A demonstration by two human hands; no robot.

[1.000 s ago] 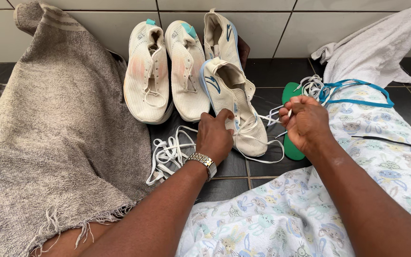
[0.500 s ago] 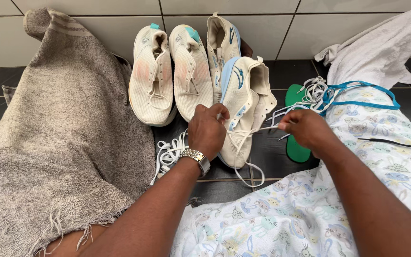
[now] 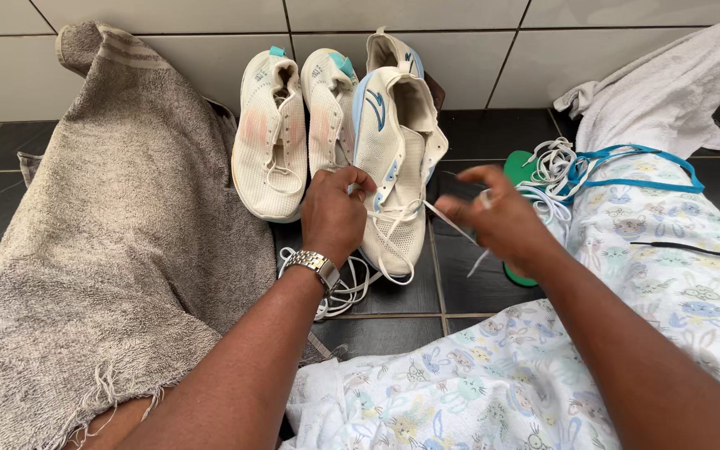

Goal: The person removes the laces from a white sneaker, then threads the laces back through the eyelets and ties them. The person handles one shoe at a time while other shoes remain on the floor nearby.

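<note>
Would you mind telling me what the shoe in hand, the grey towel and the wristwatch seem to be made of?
The cream shoe looks like matte knit mesh: a fine woven grain, with smoother blue trim. The grey towel appears to be looped terry cotton, fuzzy, with a frayed fringe. The wristwatch on the left hand seems polished metal: glinting silvery links.

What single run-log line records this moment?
left hand: steadies blue-trimmed white shoe | right hand: pulls its white lace | surface: dark tiled floor
</note>
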